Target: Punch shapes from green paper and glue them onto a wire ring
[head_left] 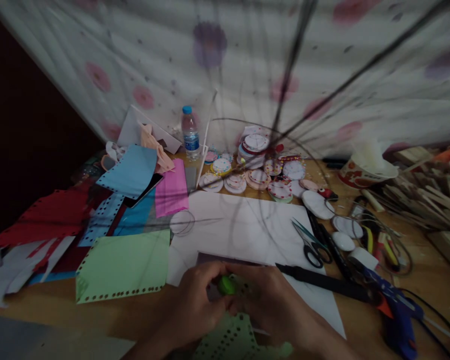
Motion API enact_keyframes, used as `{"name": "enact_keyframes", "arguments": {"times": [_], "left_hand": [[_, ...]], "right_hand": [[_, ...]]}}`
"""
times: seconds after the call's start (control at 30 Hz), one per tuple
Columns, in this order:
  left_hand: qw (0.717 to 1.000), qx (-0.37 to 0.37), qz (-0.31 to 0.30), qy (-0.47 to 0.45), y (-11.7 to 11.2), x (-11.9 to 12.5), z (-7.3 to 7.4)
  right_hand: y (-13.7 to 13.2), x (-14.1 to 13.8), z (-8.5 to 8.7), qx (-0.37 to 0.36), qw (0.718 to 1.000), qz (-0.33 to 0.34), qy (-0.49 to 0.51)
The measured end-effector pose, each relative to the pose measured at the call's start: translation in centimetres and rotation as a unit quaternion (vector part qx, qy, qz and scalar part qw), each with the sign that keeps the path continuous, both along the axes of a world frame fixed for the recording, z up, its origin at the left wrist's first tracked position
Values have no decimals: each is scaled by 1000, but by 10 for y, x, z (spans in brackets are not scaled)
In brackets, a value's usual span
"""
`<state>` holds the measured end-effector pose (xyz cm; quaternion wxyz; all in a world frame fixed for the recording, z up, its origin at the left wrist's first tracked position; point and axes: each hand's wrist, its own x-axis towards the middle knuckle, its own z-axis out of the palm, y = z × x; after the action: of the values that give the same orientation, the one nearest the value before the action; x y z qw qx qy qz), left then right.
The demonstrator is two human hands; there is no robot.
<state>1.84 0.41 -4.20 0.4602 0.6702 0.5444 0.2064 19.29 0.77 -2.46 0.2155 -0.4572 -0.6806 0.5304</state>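
My left hand (193,305) and my right hand (273,305) meet at the near edge of the table, fingers curled together around a small bright green round object (227,285). Under them lies a light green sheet punched with holes (230,340). A dark grey card (217,260) sits just beyond my fingers on a large white sheet (243,230). What exactly the green object is stays unclear in the dim light.
Coloured paper sheets, red (45,217), blue (131,170), pink (171,192) and green (123,265), lie left. Scissors (311,245), a black knife (322,280) and a blue glue gun (397,310) lie right. Round paper discs (258,175) and a water bottle (190,132) stand behind.
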Motion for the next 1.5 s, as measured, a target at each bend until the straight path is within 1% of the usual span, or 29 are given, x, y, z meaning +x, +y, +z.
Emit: {"name": "enact_keyframes", "arguments": {"times": [0.13, 0.2, 0.3, 0.37, 0.43, 0.53, 0.6, 0.73, 0.87, 0.93, 0.97, 1.03, 1.13, 1.2, 1.3, 1.4, 1.5], "left_hand": [[1000, -20, -14, -2, -1, -1, 0], [999, -31, -24, 5, -1, -3, 0], [998, -26, -39, 40, 0, -8, 0], [996, -4, -52, 68, 1, -14, -1], [993, 32, -77, 87, 2, -18, -2], [984, 77, -126, 98, 3, -24, -2], [981, 80, -148, 101, 1, -27, -3], [983, 34, -150, 104, -8, -36, -5], [984, -42, -148, 88, -15, -44, -1], [986, -81, -134, 58, -15, -45, 3], [987, -101, -119, 27, -14, -46, 5], [985, -141, -74, -66, -11, -46, 5], [960, -181, -21, -214, -4, -45, 1], [941, -198, -8, -273, -1, -43, -4], [927, -223, 1, -300, -2, -39, -11], [931, -235, 2, -280, -4, -36, -9], [938, -235, -2, -254, -5, -33, -4]], "right_hand": [[-2, 7, -2, 32, 999, -3, -27], [-4, 14, -3, 44, 997, 5, -64], [-9, 24, -8, 39, 989, 13, -144], [-13, 29, -12, 40, 983, 12, -181], [-16, 31, -17, 55, 979, 11, -194], [-18, 32, -21, 84, 980, 12, -183], [-18, 33, -23, 94, 981, 0, -172], [-16, 36, -30, 99, 980, -10, -175], [-12, 38, -35, 129, 968, 0, -215], [-11, 38, -33, 141, 964, 1, -226], [-12, 39, -31, 142, 965, 2, -223], [-14, 39, -25, 126, 972, 5, -199], [-21, 39, -13, 82, 986, -7, -147], [-24, 37, -5, 77, 988, -24, -131], [-25, 33, 5, 91, 987, -22, -134], [-24, 29, 10, 88, 989, 30, -117], [-24, 28, 7, 82, 989, 84, -89]]}}
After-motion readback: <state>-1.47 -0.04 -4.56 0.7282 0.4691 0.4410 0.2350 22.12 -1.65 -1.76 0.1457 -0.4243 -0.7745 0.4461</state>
